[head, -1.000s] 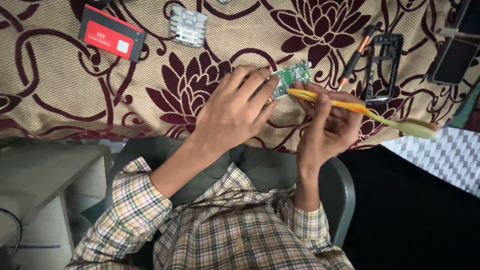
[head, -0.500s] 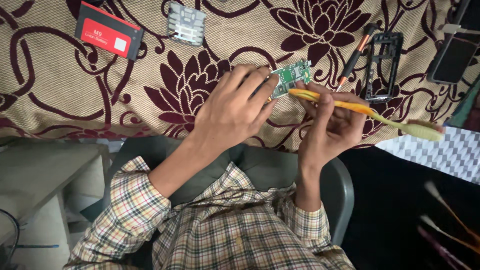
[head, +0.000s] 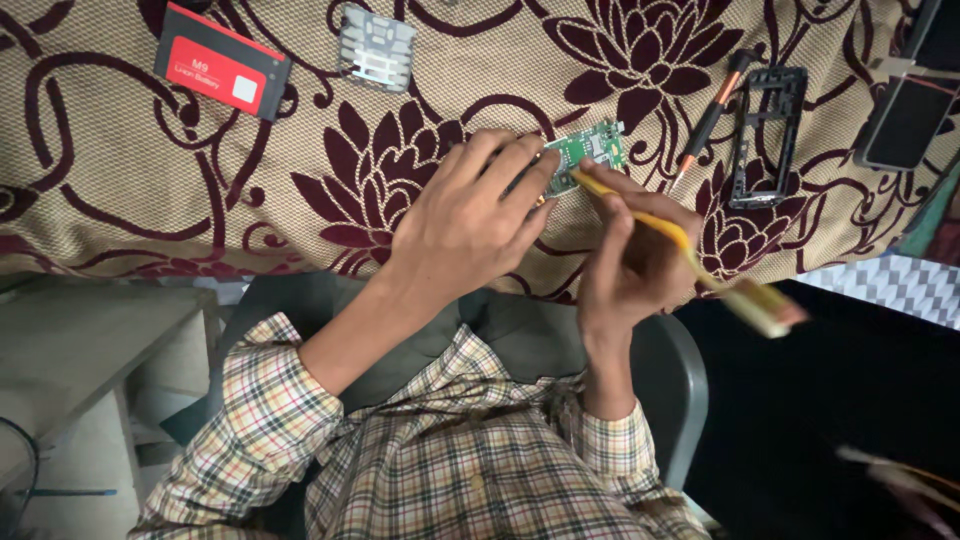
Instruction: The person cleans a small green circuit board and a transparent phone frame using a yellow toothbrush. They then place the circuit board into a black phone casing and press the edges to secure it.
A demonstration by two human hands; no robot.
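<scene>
Down on the patterned cloth [head: 150, 190], the left hand [head: 465, 225] lies palm-down with its fingers [head: 525, 175] stretched forward and held close together, their tips pressing on the near edge of a small green circuit board [head: 590, 152] — the board rests flat on the cloth, just above the dark flower print in the middle of the view. Right beside it, the right hand [head: 630, 265] is curled into a closed grip around a yellow toothbrush [head: 690, 250], thumb and forefinger pinching the handle near its front end; that end touches the board's lower right corner, while the bristled head [head: 768, 308] points away to the lower right, blurred, past the cloth's edge.

Both sleeves [head: 270, 420] are plaid, cream with red and green lines. Beyond the board, to its right, an orange-and-black screwdriver [head: 710, 115] lies slanted, just beside a black rectangular phone frame [head: 765, 135]. Further right a dark phone [head: 905, 115] sits at the picture's edge. At upper left lies a red-and-black battery [head: 222, 60], well apart from the hands, and near it a grey keypad piece [head: 375, 45] — both flat on the cloth. A grey chair [head: 680, 390] shows behind the arms
</scene>
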